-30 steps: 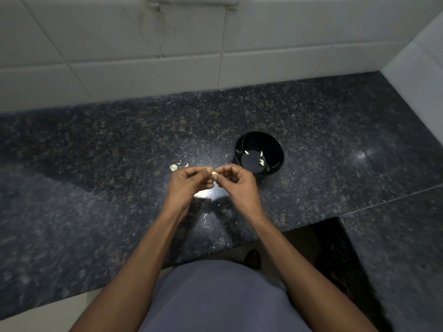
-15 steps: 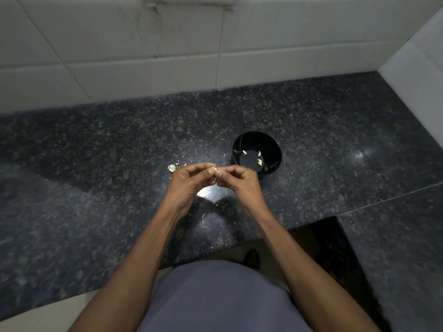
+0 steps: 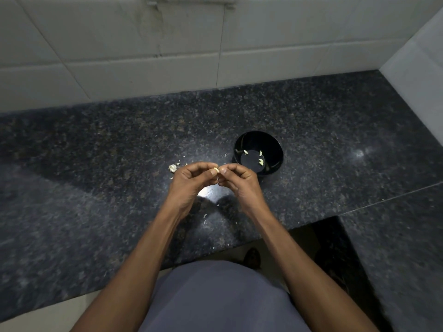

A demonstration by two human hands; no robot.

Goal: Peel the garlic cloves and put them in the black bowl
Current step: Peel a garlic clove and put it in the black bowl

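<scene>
Since a second ago little has shifted: the left hand (image 3: 191, 180) and right hand (image 3: 239, 180) still pinch the small pale garlic clove (image 3: 216, 169), light and slippery, best gripped by its ends, just left of the round black bowl (image 3: 275, 149).

Pale garlic clove (image 3: 216, 169) pinched at fingertips, black bowl (image 3: 275, 149) upright, holding peeled cloves (image 3: 260, 161)

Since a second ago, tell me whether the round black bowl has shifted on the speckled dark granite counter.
No. The round black bowl sits in the same spot on the speckled dark granite counter, just right of the garlic scraps; only the camera view drifted slightly.
</scene>
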